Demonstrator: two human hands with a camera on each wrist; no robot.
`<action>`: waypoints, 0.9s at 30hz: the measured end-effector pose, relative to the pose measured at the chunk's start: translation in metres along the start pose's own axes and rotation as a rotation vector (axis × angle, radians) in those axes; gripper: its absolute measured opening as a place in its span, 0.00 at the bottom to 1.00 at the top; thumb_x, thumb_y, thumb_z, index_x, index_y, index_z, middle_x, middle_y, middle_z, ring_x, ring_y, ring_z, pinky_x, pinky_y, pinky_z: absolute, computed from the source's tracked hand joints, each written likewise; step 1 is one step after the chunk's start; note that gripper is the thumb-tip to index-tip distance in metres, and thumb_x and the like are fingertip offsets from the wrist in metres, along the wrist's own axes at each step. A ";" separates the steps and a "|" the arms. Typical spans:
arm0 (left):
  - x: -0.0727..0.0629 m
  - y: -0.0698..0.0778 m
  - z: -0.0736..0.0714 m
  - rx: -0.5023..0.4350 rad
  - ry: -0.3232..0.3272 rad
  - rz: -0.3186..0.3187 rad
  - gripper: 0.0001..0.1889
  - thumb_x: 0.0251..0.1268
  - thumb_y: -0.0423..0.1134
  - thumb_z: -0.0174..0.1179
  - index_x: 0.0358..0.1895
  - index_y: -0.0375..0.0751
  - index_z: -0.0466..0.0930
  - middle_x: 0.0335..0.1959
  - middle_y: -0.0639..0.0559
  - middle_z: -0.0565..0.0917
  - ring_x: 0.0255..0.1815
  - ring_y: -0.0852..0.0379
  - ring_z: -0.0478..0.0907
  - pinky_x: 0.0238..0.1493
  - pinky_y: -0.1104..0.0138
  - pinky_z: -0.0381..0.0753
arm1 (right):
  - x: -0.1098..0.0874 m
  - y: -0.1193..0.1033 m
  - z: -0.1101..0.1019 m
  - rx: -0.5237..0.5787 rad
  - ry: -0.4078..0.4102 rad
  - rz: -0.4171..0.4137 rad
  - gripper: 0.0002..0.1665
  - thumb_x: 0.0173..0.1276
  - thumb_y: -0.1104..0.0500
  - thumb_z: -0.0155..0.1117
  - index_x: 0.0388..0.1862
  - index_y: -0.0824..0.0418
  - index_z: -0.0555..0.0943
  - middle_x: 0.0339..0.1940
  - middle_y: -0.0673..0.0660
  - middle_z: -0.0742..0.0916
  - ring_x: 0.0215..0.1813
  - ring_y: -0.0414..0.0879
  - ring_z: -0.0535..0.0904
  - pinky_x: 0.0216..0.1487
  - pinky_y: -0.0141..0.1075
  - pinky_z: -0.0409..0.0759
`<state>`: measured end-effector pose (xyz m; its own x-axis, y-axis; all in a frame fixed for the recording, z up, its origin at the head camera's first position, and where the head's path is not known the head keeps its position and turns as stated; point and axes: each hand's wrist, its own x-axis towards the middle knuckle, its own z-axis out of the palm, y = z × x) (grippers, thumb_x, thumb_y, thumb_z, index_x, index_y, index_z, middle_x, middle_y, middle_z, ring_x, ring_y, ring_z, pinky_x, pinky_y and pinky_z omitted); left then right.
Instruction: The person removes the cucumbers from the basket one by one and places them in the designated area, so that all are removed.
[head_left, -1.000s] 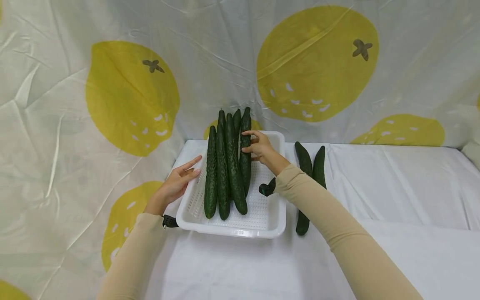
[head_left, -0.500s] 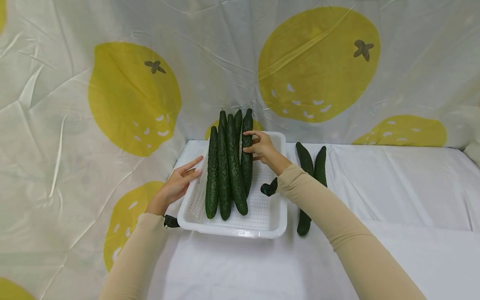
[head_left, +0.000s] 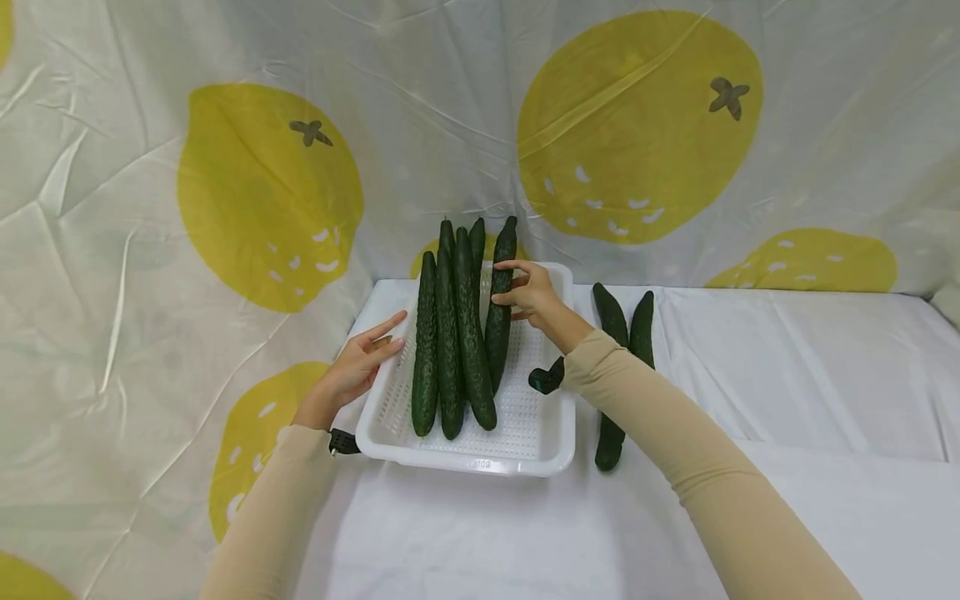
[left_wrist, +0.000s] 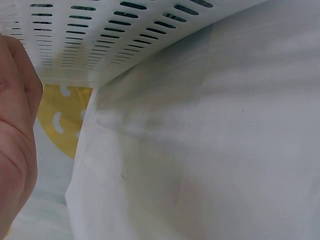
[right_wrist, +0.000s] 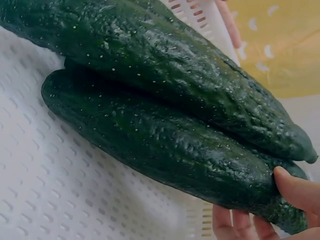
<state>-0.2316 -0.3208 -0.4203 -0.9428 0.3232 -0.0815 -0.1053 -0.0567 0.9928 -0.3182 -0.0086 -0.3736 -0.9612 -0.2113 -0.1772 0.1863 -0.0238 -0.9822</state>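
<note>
In the head view my right hand [head_left: 534,296] pinches a dark green cucumber [head_left: 497,346] between thumb and fingers. This cucumber leans at the right of several others. The right wrist view shows the thumb and fingertips around the narrow end of the held cucumber [right_wrist: 165,145], below a neighbouring cucumber [right_wrist: 175,65]. The cucumbers [head_left: 447,350] lie lengthwise in a white perforated plastic basket [head_left: 465,464], their far ends above its back rim. My left hand [head_left: 352,367] is at the basket's left side, index finger and thumb extended to the rim. In the left wrist view that hand [left_wrist: 15,135] sits beside the slotted wall [left_wrist: 100,35].
Further cucumbers [head_left: 609,446] lie on the white-covered table [head_left: 787,375] right of the basket, partly hidden by my right forearm. A lemon-print sheet [head_left: 435,100] hangs close behind and to the left.
My right hand has shifted slightly right with the cucumber, whose upper end now tilts further right, away from the others. The left hand stays at the basket's rim.
</note>
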 end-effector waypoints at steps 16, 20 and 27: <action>0.002 -0.003 0.000 0.072 0.027 0.021 0.31 0.77 0.34 0.54 0.79 0.49 0.57 0.62 0.45 0.73 0.42 0.62 0.75 0.36 0.73 0.79 | -0.008 -0.004 -0.002 -0.031 -0.005 -0.033 0.34 0.61 0.76 0.70 0.65 0.56 0.78 0.56 0.63 0.72 0.35 0.50 0.78 0.38 0.50 0.83; 0.003 -0.002 0.000 0.071 0.034 0.025 0.31 0.78 0.34 0.53 0.80 0.45 0.55 0.52 0.43 0.76 0.35 0.63 0.74 0.32 0.74 0.78 | -0.011 -0.008 -0.002 -0.054 -0.011 -0.060 0.32 0.62 0.75 0.69 0.65 0.57 0.78 0.58 0.64 0.71 0.41 0.53 0.76 0.40 0.50 0.82; 0.000 -0.002 -0.001 0.085 0.032 0.018 0.31 0.78 0.35 0.52 0.80 0.47 0.54 0.68 0.32 0.67 0.44 0.60 0.76 0.39 0.72 0.80 | -0.014 -0.016 -0.005 -0.105 -0.026 -0.084 0.31 0.63 0.74 0.70 0.64 0.55 0.80 0.63 0.64 0.71 0.49 0.55 0.74 0.40 0.47 0.79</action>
<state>-0.2322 -0.3217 -0.4221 -0.9539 0.2928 -0.0652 -0.0624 0.0188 0.9979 -0.3090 0.0000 -0.3559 -0.9668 -0.2381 -0.0933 0.0814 0.0594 -0.9949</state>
